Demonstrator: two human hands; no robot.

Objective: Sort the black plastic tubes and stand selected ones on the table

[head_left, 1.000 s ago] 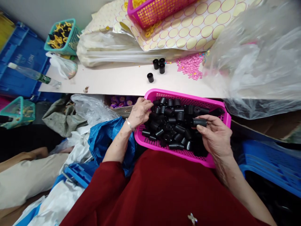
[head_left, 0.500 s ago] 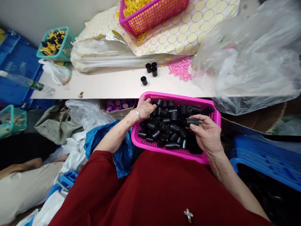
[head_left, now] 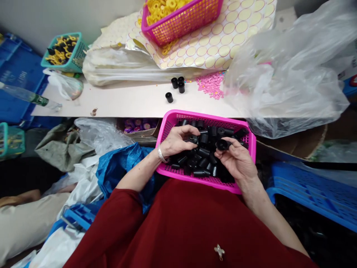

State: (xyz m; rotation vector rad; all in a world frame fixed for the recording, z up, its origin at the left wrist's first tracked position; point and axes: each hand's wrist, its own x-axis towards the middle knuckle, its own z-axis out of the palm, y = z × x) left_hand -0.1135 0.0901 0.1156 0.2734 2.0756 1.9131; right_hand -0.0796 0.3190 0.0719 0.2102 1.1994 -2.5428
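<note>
Grip-wise, your right hand [head_left: 237,160] pinches one black cap [head_left: 222,144], and your left hand [head_left: 176,142] just moved off the pink basket [head_left: 208,114] rim to close on a second cap [head_left: 194,139].

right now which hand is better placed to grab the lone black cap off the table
Left, probably: the left hand sits at the pink basket's left end, nearer the lone cap; the right hand is farther and pinches a black cap.
</note>
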